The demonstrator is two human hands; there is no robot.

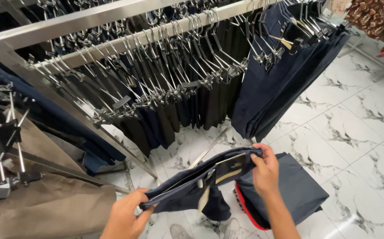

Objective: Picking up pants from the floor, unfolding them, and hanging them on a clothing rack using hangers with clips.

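Looking down from head height at a pair of dark navy trousers [201,181] stretched by the waistband between two bare hands, low in the middle of the view. Left hand [128,212] closed on one end of the waistband, thumb on top, fingers curled underneath. Right hand [265,170] pinching the other end, fingers folded over the band's upper edge, forearm rising from the bottom edge. Waistband held roughly level, tilted slightly up toward the right, inner lining and a pale paper tag [229,168] showing along it. Trouser legs hanging down below the band, bunched between the hands — with a strip of red trim [245,212] visible under the fabric near the right wrist.

Above and behind, a slanted metal rack rail [147,37] crowded with metal clip hangers [192,57], each carrying dark trousers [187,110] in black and navy. At upper right, a bundle of navy trousers [280,79] hanging lower than the rest, near the held pair but apart from it. At left, tan trousers [46,203] draped low on a neighbouring rack. Underfoot, a white marbled tile floor [355,132] with grey veining. At the bottom edge, toes of two pale shoes [178,231] — partly hidden by the hanging fabric.
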